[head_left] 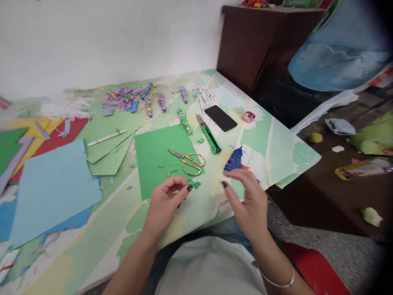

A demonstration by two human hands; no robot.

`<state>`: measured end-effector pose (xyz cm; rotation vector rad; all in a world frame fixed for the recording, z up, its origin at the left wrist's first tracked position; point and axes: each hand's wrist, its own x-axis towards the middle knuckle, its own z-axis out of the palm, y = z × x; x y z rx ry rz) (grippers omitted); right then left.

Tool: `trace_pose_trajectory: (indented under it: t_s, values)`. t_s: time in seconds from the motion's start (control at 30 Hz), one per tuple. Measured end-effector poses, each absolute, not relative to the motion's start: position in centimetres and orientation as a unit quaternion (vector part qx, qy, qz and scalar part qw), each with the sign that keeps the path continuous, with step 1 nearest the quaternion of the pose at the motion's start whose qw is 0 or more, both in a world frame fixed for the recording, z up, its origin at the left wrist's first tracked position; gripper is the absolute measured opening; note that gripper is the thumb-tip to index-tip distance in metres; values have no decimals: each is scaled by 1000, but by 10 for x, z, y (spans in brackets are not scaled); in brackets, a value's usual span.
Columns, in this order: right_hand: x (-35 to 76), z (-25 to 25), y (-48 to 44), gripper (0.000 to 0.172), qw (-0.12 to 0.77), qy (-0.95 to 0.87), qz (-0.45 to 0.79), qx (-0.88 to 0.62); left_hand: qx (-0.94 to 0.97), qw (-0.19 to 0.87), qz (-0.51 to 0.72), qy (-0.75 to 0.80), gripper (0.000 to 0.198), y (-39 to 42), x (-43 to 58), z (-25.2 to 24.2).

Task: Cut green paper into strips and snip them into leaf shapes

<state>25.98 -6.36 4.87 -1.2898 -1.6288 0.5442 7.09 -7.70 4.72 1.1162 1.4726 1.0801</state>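
My left hand point(168, 201) pinches a small green paper cutout point(194, 184) with rounded lobes over the table's front part. Between the thumb and fingers of my right hand point(248, 196) there is a gap, and nothing shows in it. Just beyond that hand lies a blue glue gun point(234, 159), its nozzle pointing away. Gold-handled scissors point(192, 161) rest slightly spread on a green paper sheet point(153, 153), beside thin green scraps. A green and black utility knife point(209, 134) lies farther back, with a green paper-wrapped roll point(184, 120) to its left.
A black phone point(221, 117) and several white sticks point(210, 94) lie at the back. Coloured sheets point(57, 182), a scrap pile point(123, 98) and white shredded strands point(66, 106) cover the left. A large water bottle point(337, 61) stands beyond the table's right edge.
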Motion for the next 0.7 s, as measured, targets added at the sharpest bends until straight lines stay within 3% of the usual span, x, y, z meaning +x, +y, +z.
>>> trace_pose_trajectory:
  t_s: [0.07,0.17,0.7]
  values:
    - [244,54,-70,15,483,-648,378,-451,428,497,488,576,12,-83,72,53]
    - [228,56,-72,13,472,-623,471,-408,418,498,517,557,12,-90,73,60]
    - [212,60,-72,7,441,-546,589,-401,411,482,537,557,7,-102,69,62]
